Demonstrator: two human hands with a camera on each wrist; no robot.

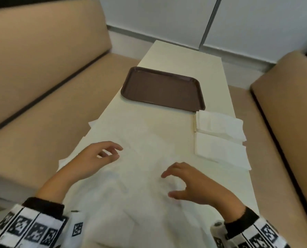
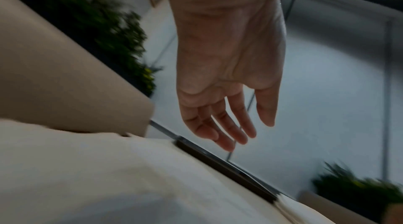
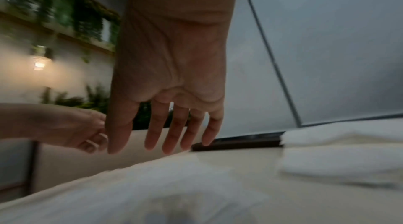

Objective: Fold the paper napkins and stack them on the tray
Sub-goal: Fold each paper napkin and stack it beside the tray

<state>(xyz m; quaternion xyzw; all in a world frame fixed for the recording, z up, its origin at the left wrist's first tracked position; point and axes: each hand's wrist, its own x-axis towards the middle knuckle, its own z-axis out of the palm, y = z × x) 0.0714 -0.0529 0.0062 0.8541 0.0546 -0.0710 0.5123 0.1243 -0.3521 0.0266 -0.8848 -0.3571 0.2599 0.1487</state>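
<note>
A brown tray lies bare on the far half of the cream table. Several unfolded white napkins are spread flat over the near half. Two piles of folded napkins lie by the table's right edge, just in front of the tray. My left hand hovers over the spread napkins with relaxed fingers and holds nothing. My right hand hovers close by on the right, fingers spread and empty. The folded piles and tray edge show low in the right wrist view.
Tan sofa cushions flank the table on the left and right. A grey panelled wall stands behind. Some napkin corners hang over the table's left edge.
</note>
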